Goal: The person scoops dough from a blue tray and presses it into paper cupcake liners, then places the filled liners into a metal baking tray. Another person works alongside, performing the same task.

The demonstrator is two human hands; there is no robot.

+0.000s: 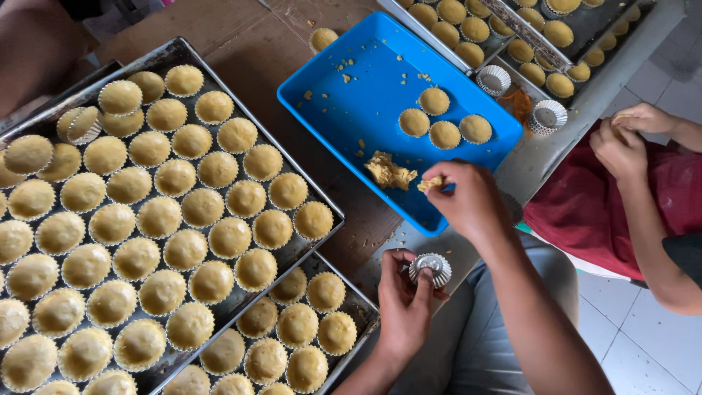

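Note:
My left hand (404,303) pinches a small fluted metal mould (431,268) by its rim, close to the table's edge above my lap. My right hand (468,199) reaches over the near corner of a blue plastic tray (344,110) and grips a small piece of yellow dough (430,183) in its fingertips. Just left of that hand a lump of dough (388,172) lies in the tray. Several dough-filled moulds (443,122) stand together in the tray's far part, with crumbs scattered around them.
A large metal baking tray (322,192) packed with filled moulds covers the left side; a second one (360,303) lies below it. More filled trays (512,33) and empty moulds (548,115) stand at top right. Another person's hands (621,139) work at the right, over a red garment.

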